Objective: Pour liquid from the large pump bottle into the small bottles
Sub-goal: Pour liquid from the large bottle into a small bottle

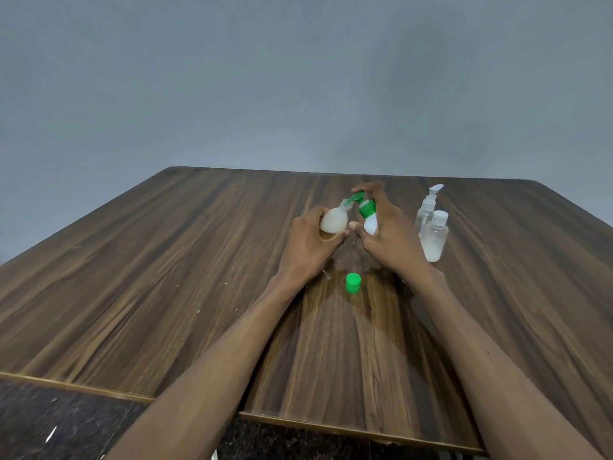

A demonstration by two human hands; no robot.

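My left hand (306,242) grips a small round clear bottle (334,220) with whitish liquid inside, tilted with its open neck toward the right. My right hand (388,234) holds the white pump bottle (371,224) with a green pump head (363,204); a finger rests on top of the pump and the nozzle points at the small bottle's neck. A loose green cap (353,283) lies on the wooden table (166,277) just in front of both hands.
To the right stand a clear bottle with a white pump (428,207) and a small clear bottle with a white cap (434,237) holding a little white liquid. A wet patch (358,303) spreads on the table around the green cap. The table's near edge borders dark floor.
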